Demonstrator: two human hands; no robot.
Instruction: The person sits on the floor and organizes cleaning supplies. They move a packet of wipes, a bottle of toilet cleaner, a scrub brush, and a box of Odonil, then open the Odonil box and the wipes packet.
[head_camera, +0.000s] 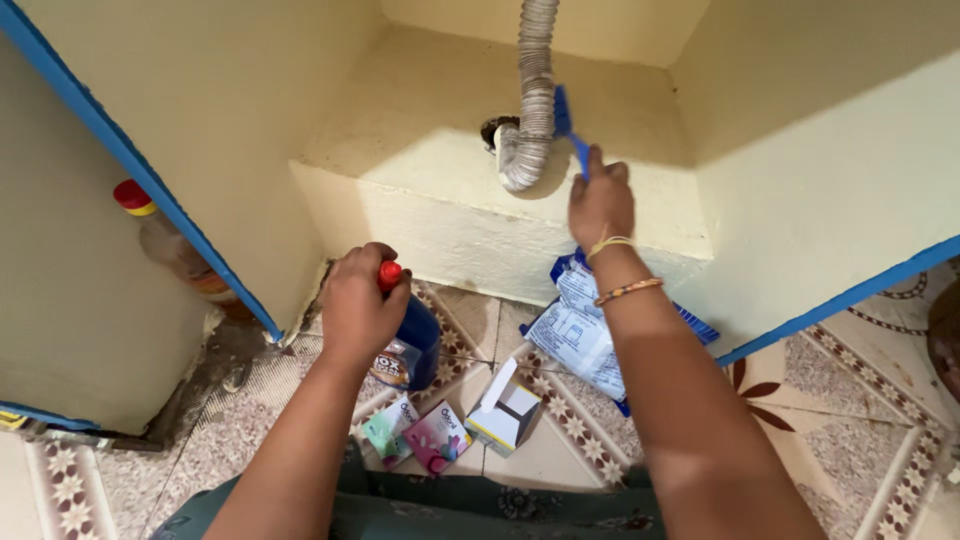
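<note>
- Where the corrugated drain hose (535, 100) curves down into the wall hole of the cream-coloured cupboard, the right hand (600, 205) holds a blue brush (566, 125) against it; fingers closed round the handle, brush head just right of the hose and touching it or nearly so.
- Right wrist carries a yellow thread and a beaded bracelet (628, 291).
- Left hand (358, 310), well below and left of the hose, is wrapped over the top of a blue bottle (415, 345) with a red cap (389, 274); grip closed, cap poking out between thumb and fingers.
- Bottle stands upright on the patterned floor tiles (850, 410), just in front of the raised cream ledge (420, 180) the hose rests on.
- Below the hose, on the floor: a blue-and-white plastic pouch (575, 335), crumpled, lying against the ledge front, partly hidden behind the right forearm.
- Further down from the hose, near the person's lap: a small open white carton (505, 410), flap up; beside it to the left a pink packet (437, 437) and a green packet (388, 430), touching each other.
- Far left of the hose, behind the blue-edged cupboard door (90, 250), a bottle with a red-and-yellow cap (170, 245) stands against the wall.
</note>
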